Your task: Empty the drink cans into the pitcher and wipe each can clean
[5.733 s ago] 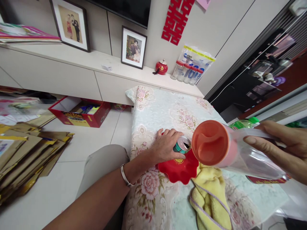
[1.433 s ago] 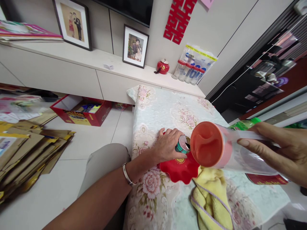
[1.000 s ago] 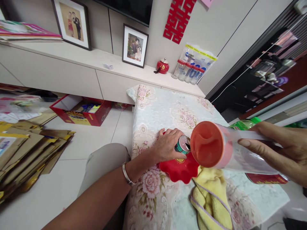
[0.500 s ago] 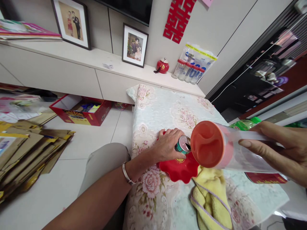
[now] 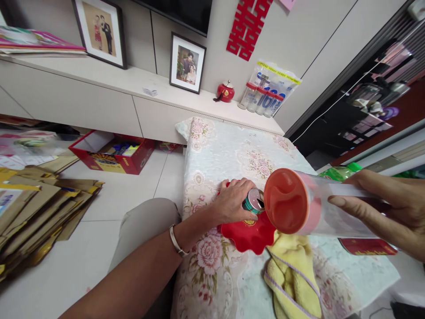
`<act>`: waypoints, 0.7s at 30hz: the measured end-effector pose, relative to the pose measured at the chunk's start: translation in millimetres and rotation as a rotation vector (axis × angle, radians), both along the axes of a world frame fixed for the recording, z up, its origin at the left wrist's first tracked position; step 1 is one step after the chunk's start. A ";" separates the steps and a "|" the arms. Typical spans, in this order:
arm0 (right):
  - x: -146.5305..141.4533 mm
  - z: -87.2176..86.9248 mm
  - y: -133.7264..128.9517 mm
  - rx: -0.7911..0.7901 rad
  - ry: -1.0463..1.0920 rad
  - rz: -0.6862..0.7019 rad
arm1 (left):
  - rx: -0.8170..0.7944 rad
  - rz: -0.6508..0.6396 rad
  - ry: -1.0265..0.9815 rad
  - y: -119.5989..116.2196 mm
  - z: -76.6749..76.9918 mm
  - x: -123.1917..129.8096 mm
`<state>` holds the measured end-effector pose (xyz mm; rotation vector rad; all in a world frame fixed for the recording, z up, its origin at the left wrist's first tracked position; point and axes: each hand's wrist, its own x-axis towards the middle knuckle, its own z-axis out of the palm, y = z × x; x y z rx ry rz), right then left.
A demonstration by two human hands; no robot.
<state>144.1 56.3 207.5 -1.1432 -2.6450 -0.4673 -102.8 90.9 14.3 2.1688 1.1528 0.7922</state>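
My left hand [image 5: 235, 200] is wrapped round a small green can [image 5: 254, 201] with an opened top, over a red scalloped dish [image 5: 249, 232]. On the right, my right hand [image 5: 388, 208] grips a clear plastic pitcher [image 5: 338, 217] by its handle. The pitcher lies tilted on its side in the air, its orange-red end [image 5: 286, 200] close to the can's top. Whether liquid passes between them cannot be made out. Below the pitcher a yellow towel [image 5: 292, 274] rests on the flowered tablecloth [image 5: 212, 150].
A red packet [image 5: 367, 247] lies under the pitcher at the right. Behind the table, a white cabinet holds framed photos [image 5: 187, 64], a red pot [image 5: 225, 91] and several glass jars [image 5: 247, 96]. Flattened cardboard [image 5: 43, 212] and a red box [image 5: 113, 161] are on the floor at the left.
The pitcher in my right hand has shifted very slightly to the left. My left hand and the can have stayed in place.
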 end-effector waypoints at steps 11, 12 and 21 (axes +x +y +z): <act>1.3 -1.9 1.0 -0.012 0.009 0.021 | 0.000 -0.004 0.004 1.0 -1.0 0.3; 0.6 -2.1 1.0 -0.010 0.011 0.019 | 0.000 -0.004 0.003 1.1 -1.2 0.4; 0.5 -0.9 0.1 0.002 0.024 0.031 | 0.012 -0.010 -0.023 2.3 -3.7 0.1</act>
